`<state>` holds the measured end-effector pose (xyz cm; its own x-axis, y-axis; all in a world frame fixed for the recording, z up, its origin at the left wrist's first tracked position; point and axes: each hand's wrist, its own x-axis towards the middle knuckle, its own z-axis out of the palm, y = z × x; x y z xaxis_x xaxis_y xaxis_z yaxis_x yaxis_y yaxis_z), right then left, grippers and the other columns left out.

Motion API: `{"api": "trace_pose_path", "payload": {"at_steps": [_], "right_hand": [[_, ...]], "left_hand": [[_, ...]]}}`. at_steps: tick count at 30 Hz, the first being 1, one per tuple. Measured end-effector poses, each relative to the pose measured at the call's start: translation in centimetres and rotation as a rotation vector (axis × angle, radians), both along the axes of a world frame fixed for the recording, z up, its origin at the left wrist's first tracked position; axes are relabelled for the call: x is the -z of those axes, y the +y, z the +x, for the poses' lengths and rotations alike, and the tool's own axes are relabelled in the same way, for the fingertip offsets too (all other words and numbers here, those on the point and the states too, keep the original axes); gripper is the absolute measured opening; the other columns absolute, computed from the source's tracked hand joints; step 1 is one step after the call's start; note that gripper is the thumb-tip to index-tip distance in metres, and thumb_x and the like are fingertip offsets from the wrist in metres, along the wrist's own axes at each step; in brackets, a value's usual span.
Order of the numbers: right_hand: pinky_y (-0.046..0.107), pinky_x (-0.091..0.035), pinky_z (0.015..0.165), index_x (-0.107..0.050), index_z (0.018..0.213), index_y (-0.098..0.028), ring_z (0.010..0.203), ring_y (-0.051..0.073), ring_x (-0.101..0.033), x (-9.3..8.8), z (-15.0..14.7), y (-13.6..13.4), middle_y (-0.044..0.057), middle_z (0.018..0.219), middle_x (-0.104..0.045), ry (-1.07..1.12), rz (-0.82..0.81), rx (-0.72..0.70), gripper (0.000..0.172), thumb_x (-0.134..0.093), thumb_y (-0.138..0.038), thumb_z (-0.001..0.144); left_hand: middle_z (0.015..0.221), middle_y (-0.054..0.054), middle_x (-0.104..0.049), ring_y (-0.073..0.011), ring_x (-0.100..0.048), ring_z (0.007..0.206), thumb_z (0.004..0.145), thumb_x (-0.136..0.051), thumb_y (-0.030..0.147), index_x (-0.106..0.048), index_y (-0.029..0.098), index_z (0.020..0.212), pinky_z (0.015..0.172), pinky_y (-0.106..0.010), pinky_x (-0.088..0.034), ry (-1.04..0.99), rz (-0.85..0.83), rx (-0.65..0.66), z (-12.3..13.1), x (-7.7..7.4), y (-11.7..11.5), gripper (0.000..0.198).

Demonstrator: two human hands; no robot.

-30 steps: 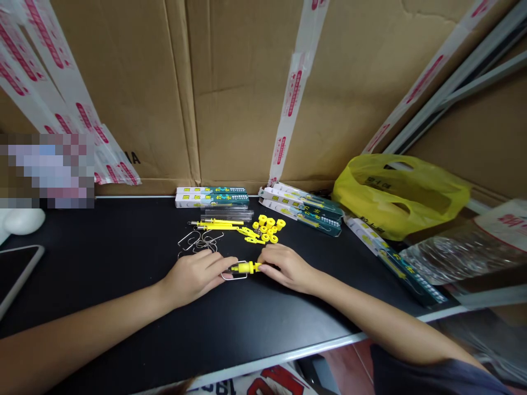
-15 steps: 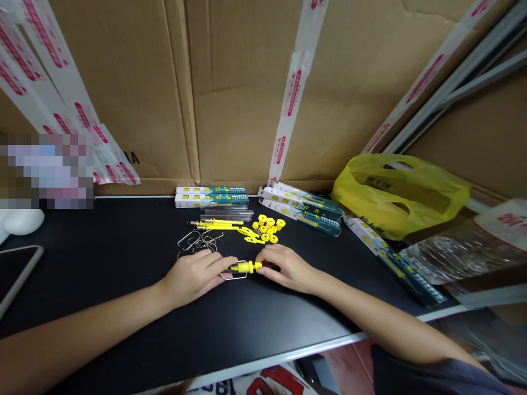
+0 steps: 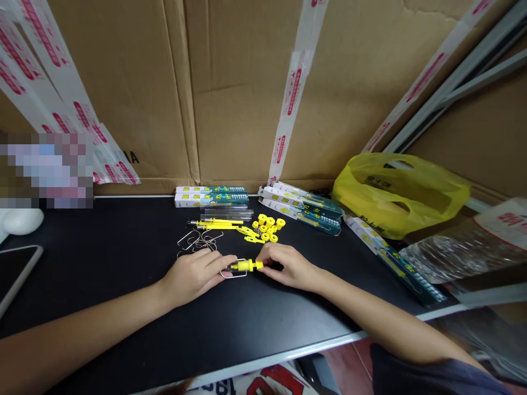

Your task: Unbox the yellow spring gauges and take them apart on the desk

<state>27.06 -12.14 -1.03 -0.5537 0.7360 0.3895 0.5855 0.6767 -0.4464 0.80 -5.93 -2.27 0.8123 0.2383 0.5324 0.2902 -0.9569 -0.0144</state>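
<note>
"One yellow assembly [image 3: 245, 266] at the middle of the table [image 3: 263, 323], left hand [image 3: 195, 276] on one end, right hand [image 3: 290, 267] on the other, wire loop [image 3: 234, 277] showing on both sides of it. What's changed?"

"Mostly the right. A second ago its fingertips hid more of the yellow end [image 3: 259, 264]; now more shows, pinched lightly between thumb and finger. Left's pretty much unmoved, gripping the other end."

"Meaning?"

"Looks like the fiddling is all at the right end, left keeping it steady. Can't tell if that end turned or slid."

"And around it?"

"Just beyond: wire hooks [image 3: 200, 240], yellow bits [image 3: 269, 222], yellow rods [image 3: 222, 226], clear tubes [image 3: 228, 215]. Then printed boxes [image 3: 212, 199], plus a yellow bag [image 3: 358, 192] off right."
</note>
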Motion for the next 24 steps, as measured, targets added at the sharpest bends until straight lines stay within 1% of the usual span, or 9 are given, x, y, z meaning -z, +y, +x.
{"api": "trace_pose_path", "payload": {"at_steps": [3,6,9,13,15,17,20,24], "right_hand": [[0.025,-0.045,0.064,-0.053,0.091,-0.018,0.069,0.013,-0.053,0.0,0.1,0.0,0.005,0.081,-0.060,-0.003,-0.007,0.018,0.007,-0.051,-0.025,0.089],[0.025,-0.043,0.063,-0.051,0.090,-0.018,0.067,0.013,-0.051,0.1,0.3,0.1,0.004,0.079,-0.058,-0.003,-0.012,0.085,0.011,-0.052,-0.029,0.089],[0.025,-0.042,0.063,-0.049,0.087,-0.019,0.068,0.014,-0.051,0.1,0.6,0.3,0.003,0.078,-0.056,-0.010,-0.013,0.213,0.013,-0.045,-0.030,0.092],[0.027,-0.040,0.062,-0.043,0.079,-0.020,0.066,0.016,-0.049,0.0,1.4,1.0,0.003,0.074,-0.052,-0.055,0.009,0.404,0.020,-0.034,-0.029,0.095],[0.027,-0.038,0.060,-0.041,0.080,-0.021,0.065,0.016,-0.049,0.0,1.9,1.4,0.002,0.074,-0.052,-0.098,0.016,0.479,0.017,-0.036,-0.030,0.094],[0.026,-0.038,0.059,-0.041,0.083,-0.021,0.065,0.016,-0.050,0.1,2.3,1.8,0.001,0.074,-0.052,-0.147,0.022,0.538,0.011,-0.043,-0.030,0.090],[0.025,-0.038,0.060,-0.044,0.086,-0.020,0.067,0.016,-0.052,0.5,2.6,2.3,0.001,0.075,-0.053,-0.208,0.036,0.570,0.010,-0.052,-0.026,0.083],[0.025,-0.040,0.062,-0.048,0.088,-0.020,0.070,0.016,-0.054,1.0,2.4,2.4,0.002,0.079,-0.056,-0.221,0.052,0.538,0.009,-0.053,-0.022,0.081]], "left_hand": [[0.088,0.000,-0.065,-0.0131,-0.060,0.078,0.093,-0.049,0.028,-0.053,0.020,0.118,0.069,-0.023,-0.045,-0.007,-0.001,-0.001,0.0,0.0,0.0,0.027],[0.088,0.000,-0.065,-0.0135,-0.060,0.077,0.093,-0.049,0.028,-0.052,0.020,0.118,0.069,-0.023,-0.045,-0.009,0.014,0.001,0.0,0.0,0.0,0.027],[0.090,0.000,-0.066,-0.0137,-0.060,0.079,0.094,-0.048,0.028,-0.051,0.020,0.120,0.071,-0.023,-0.046,0.000,0.020,0.003,0.0,0.0,0.0,0.027],[0.092,-0.001,-0.066,-0.0141,-0.060,0.080,0.094,-0.048,0.027,-0.051,0.019,0.120,0.072,-0.024,-0.046,0.024,0.021,-0.003,-0.1,0.1,0.1,0.027],[0.090,-0.001,-0.065,-0.0142,-0.060,0.080,0.093,-0.048,0.027,-0.051,0.020,0.120,0.072,-0.024,-0.046,0.031,0.019,-0.001,-0.1,0.0,0.1,0.028],[0.091,0.000,-0.065,-0.0142,-0.060,0.081,0.093,-0.048,0.027,-0.050,0.020,0.122,0.073,-0.024,-0.046,0.032,0.014,0.008,-0.1,0.0,0.1,0.030],[0.092,0.000,-0.065,-0.0139,-0.060,0.080,0.093,-0.049,0.027,-0.049,0.021,0.124,0.073,-0.024,-0.046,0.031,0.005,0.014,-0.2,0.1,0.0,0.031],[0.092,0.000,-0.065,-0.0137,-0.059,0.079,0.093,-0.049,0.027,-0.050,0.021,0.122,0.072,-0.024,-0.045,0.029,-0.002,0.011,-0.3,0.1,0.0,0.030]]}}
